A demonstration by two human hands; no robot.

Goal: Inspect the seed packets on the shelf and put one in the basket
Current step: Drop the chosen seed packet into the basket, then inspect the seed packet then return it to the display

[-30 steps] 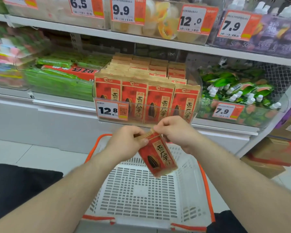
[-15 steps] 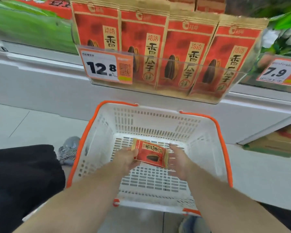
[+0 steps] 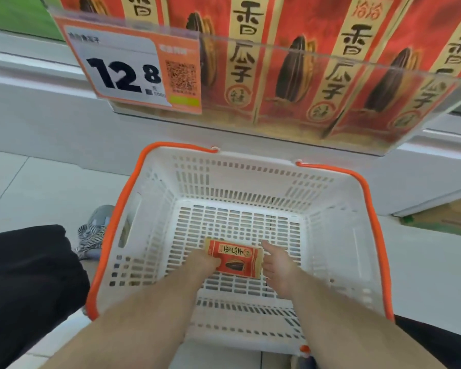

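A red and tan seed packet (image 3: 236,259) lies flat low inside the white basket (image 3: 341,235), close to its slotted floor. My left hand (image 3: 201,263) holds the packet's left end with curled fingers. At the packet's right end my right hand (image 3: 277,265) is open, its fingers straight and touching the edge. Several more of the same seed packets (image 3: 290,62) stand upright in a clear shelf bin above the basket.
The basket has orange handles (image 3: 115,217) and sits on the pale tiled floor below the white shelf edge (image 3: 37,83). A 12.8 price tag (image 3: 125,73) hangs on the bin front. A shoe (image 3: 93,230) and dark clothing (image 3: 24,283) are left of the basket.
Both hands carried the packet from in front of the shelf down into the basket. My head leaned in closer to the shelf and basket. The right hand's fingers have straightened.
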